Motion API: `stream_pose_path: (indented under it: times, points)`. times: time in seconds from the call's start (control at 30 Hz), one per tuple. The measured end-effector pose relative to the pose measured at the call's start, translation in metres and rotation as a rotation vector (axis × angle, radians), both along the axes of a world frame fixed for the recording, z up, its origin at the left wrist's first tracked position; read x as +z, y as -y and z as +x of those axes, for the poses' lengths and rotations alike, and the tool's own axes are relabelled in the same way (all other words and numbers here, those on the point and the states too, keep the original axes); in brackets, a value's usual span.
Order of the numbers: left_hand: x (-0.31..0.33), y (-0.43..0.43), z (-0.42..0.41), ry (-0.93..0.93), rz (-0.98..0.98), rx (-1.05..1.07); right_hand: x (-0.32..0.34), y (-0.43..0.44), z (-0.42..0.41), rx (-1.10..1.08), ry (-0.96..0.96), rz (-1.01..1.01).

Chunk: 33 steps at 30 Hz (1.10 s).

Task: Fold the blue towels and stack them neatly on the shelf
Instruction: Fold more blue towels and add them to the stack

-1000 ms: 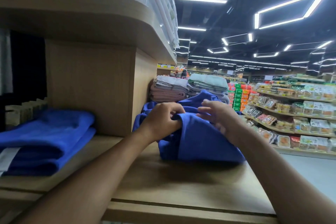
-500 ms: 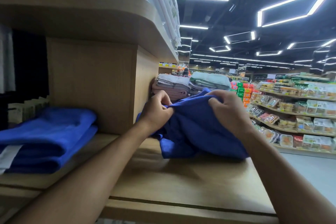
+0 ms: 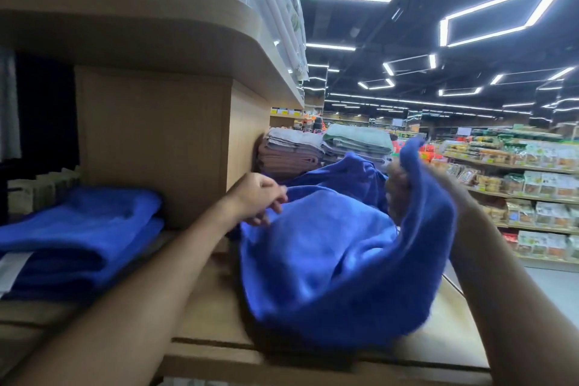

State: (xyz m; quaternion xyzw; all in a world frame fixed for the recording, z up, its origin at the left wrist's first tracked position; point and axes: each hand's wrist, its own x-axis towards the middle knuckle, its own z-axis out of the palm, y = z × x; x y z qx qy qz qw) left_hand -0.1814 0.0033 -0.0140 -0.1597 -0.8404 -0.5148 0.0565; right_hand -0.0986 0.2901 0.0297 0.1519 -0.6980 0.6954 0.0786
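Blue towel (image 3: 329, 260) gripped by both hands (right (image 3: 404, 188) blurred), left (image 3: 260, 197).

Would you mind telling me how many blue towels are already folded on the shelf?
2, stacked one on the other at the left end of the shelf: upper folded towel, lower folded towel. The view's left edge cuts them off, so more may be hidden.

Both bare forearms reach forward, left hand (image 3: 260, 197) loosely curled, right hand (image 3: 404, 188) raised, blurred, gripping cloth.
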Motion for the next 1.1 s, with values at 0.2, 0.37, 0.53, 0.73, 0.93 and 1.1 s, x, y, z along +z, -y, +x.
stream_pose_path:
  times: [0.2, 0.37, 0.53, 0.73, 0.93, 1.1]
  points:
    - [-0.028, 0.003, -0.018, -0.139, -0.584, 0.418, -0.021, 0.031, -0.002, 0.321, 0.121, 0.555]
    - [-0.029, 0.005, -0.020, -0.102, -0.373, 0.334, -0.038, 0.057, -0.023, -0.082, -0.314, 0.758]
    - [-0.011, -0.006, -0.007, 0.198, 0.529, -0.014, -0.039, 0.055, -0.019, 0.065, -0.071, 1.187]
    - [-0.010, -0.001, -0.001, 0.608, 0.564, -0.112, -0.037, 0.056, -0.004, 0.357, 0.171, 1.017]
    - [-0.018, -0.005, 0.004, 0.509, 0.359, -0.090, -0.033, 0.054, 0.004, 0.611, 0.389, 0.772]
    - [-0.014, -0.004, 0.004, 0.284, 0.307, -0.003, -0.028, 0.054, 0.003, 0.454, 0.182, 0.533]
